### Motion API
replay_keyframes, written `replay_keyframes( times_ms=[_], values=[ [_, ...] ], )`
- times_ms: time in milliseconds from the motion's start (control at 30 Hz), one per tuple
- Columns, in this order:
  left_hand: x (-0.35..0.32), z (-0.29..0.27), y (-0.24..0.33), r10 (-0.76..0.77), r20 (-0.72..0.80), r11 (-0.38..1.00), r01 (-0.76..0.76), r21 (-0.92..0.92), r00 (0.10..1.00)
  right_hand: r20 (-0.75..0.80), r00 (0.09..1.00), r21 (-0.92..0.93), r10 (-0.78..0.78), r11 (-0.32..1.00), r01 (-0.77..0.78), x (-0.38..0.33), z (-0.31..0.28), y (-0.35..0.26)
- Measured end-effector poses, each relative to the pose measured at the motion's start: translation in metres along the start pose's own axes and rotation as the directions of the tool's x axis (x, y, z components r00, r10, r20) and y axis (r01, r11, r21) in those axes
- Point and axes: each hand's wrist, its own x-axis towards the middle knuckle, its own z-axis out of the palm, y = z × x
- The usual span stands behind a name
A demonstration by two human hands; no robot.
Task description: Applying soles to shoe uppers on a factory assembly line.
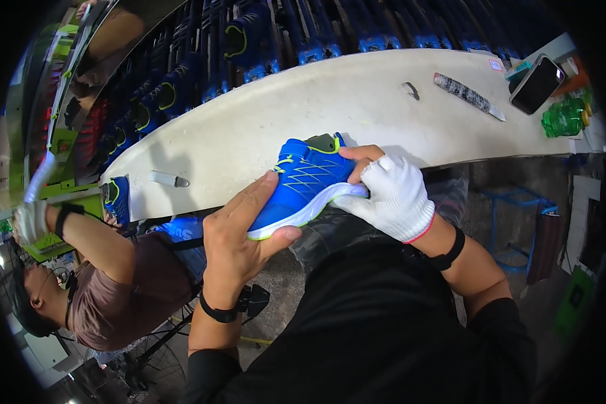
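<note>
A blue sneaker [303, 185] with yellow-green trim and a white sole is held between both my hands, just over the near edge of the white worktable [236, 128]. Bare, my left hand [239, 225] grips the toe end, fingers along the upper and thumb by the sole. My right hand [387, 188], in a white glove with bare fingertips showing, is closed around the heel end. Something dark grey-green fills the shoe's opening. The sole bends in the middle.
A knife with a wrapped handle [461, 92], a phone [537, 84] and a green bottle [564, 118] lie at the right. A small blade-like tool [169, 178] and another blue shoe [116, 200] sit left. Behind runs a rack of shoes [246, 37]. A co-worker [124, 283] is at the left.
</note>
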Motion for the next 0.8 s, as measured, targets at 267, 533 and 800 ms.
replay_keyframes(
  times_ms=[267, 533, 800],
  values=[
    [0.020, 0.008, 0.036, 0.169, -0.026, 0.985, -0.170, -0.034, 0.985, -0.101, 0.986, -0.066, -0.135, 0.989, 0.129, -0.003, -0.038, -0.007],
    [0.038, 0.101, 0.040, 0.249, -0.432, 0.836, -0.417, -0.357, 0.867, -0.117, 0.976, 0.149, -0.185, 0.968, 0.202, 0.004, -0.081, -0.038],
    [0.024, 0.102, 0.044, 0.221, -0.363, 0.767, -0.392, -0.509, 0.905, -0.110, 0.983, 0.381, -0.149, 0.907, 0.180, -0.004, -0.072, -0.020]
  ],
)
